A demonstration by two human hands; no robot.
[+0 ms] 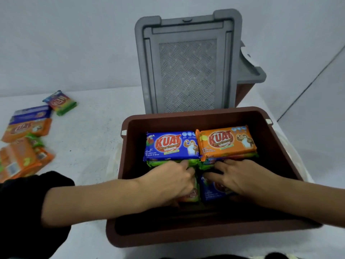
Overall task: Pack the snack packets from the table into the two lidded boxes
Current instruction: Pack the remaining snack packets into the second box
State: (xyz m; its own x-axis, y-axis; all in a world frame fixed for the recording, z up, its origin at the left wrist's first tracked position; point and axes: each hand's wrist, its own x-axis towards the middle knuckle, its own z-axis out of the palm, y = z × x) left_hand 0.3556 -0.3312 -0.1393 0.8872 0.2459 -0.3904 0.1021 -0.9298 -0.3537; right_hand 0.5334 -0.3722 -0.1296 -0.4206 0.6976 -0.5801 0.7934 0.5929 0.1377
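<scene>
A brown box (280,146) stands open in front of me, its grey lid (186,71) upright behind it. Along its far side lie a blue packet (169,144) and an orange packet (226,142), with green ones under them. Both my hands are inside the box, in the near row. My left hand (171,181) grips a green packet (193,194), fingers over its far edge and thumb at its near edge. My right hand (238,177) holds a blue packet (211,192) beside it the same way, fingers spread. Both packets are mostly hidden by my hands.
Several loose packets lie on the white table (93,146) at the left: a green one (60,102), a blue one (31,113) and orange ones (26,128). A second brown box with a grey lid (251,71) stands behind the open lid, at the right.
</scene>
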